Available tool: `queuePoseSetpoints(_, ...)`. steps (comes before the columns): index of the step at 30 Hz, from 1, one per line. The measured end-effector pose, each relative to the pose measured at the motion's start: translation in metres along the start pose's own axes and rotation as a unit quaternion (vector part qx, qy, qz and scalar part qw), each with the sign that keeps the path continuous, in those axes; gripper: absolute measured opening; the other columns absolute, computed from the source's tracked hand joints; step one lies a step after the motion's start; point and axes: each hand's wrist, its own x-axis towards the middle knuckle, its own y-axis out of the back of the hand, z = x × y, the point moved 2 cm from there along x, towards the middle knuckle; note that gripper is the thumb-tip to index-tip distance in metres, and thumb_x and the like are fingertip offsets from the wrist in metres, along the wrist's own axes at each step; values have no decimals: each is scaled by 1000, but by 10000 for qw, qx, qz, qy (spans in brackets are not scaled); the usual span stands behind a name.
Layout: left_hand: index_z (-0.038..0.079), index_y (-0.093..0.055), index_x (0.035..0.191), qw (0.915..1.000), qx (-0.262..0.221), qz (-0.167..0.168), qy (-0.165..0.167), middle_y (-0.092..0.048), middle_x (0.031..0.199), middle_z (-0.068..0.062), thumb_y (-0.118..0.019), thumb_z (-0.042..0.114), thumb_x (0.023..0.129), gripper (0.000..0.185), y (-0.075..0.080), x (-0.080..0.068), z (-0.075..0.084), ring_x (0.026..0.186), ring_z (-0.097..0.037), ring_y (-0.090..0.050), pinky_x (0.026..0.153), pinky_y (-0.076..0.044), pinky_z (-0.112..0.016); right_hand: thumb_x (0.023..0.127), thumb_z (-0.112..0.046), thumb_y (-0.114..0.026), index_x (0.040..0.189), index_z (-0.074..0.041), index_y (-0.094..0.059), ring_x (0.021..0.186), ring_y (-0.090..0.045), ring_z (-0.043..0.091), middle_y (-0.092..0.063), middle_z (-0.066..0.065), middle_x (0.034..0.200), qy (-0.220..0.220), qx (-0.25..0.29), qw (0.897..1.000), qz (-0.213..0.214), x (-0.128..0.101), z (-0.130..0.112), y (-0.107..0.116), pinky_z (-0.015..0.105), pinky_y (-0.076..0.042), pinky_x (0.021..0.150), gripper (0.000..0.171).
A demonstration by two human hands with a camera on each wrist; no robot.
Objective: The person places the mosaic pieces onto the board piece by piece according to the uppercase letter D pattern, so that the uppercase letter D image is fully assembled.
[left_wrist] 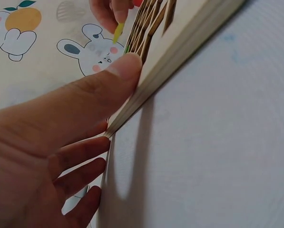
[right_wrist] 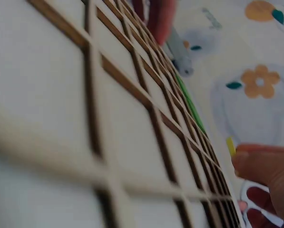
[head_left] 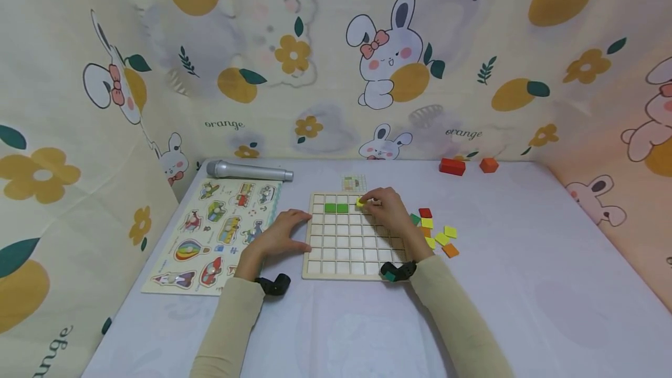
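A wooden grid board (head_left: 341, 277) lies on the table, with two green tiles (head_left: 336, 208) side by side in its upper rows. My right hand (head_left: 389, 210) pinches a yellow tile (head_left: 359, 203) between thumb and fingertips, over the upper part of the grid. In the right wrist view that yellow tile (right_wrist: 230, 146) stands on edge, just above the grid's dividers. My left hand (head_left: 279, 233) rests at the board's left side, fingers spread. In the left wrist view the thumb (left_wrist: 125, 66) touches the rim and the other fingertips lie along the side.
Loose tiles (head_left: 442, 239) in yellow, orange, red and green lie right of the board. Behind it is a small pattern card (head_left: 354, 183). A picture puzzle board (head_left: 173, 264) and a silver microphone (head_left: 249, 171) lie left. Two red blocks (head_left: 452, 167) stand at the back right.
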Motion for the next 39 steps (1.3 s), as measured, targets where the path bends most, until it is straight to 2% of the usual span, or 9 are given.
queuePoseSetpoints(9,3,-46,134,9997,-39,147,-205,-41,138,-18,-77,36,74,75,1,-3,1,130,-36,-33,108,-29,-51,84,-1,-65,92,-5,-72,94,-60,26,-69,8,97,307,-245,9992,7,0,-11,-18,41,-51,80,11)
queuePoseSetpoints(15,4,-45,136,10000,-45,51,-68,-40,140,-17,-78,33,74,76,0,-1,-2,132,-35,-31,110,-27,-50,85,-3,-65,93,-7,-73,93,-58,25,-69,7,98,256,-313,9992,-57,0,-11,-19,40,-49,80,12)
queuePoseSetpoints(22,6,-45,137,10000,-30,3,-30,-40,141,-15,-78,34,74,76,0,1,-2,133,-33,-31,111,-26,-48,85,-6,-66,91,-9,-74,85,-54,21,-70,4,96,142,-593,9981,-76,1,-11,-19,35,-45,73,10)
queuePoseSetpoints(27,6,-45,137,10000,-33,-4,-31,-40,141,-15,-78,34,74,76,0,-1,-1,133,-34,-31,110,-27,-49,84,-4,-66,90,-7,-74,88,-56,23,-70,6,96,339,-733,9967,-51,0,-11,-18,37,-45,77,10)
queuePoseSetpoints(34,6,-45,137,10000,-34,-18,-18,-39,142,-15,-78,34,74,76,1,0,-1,133,-34,-30,110,-27,-49,85,-3,-65,92,-7,-73,88,-54,23,-70,7,101,480,-711,9962,-162,-1,-8,-17,35,-44,74,11)
queuePoseSetpoints(39,7,-45,137,10000,-42,-5,8,-39,142,-15,-78,33,74,76,0,0,-2,133,-33,-30,110,-27,-49,85,-3,-65,93,-6,-72,93,-55,26,-68,10,103,769,-842,9930,-303,-1,-7,-16,39,-43,79,11)
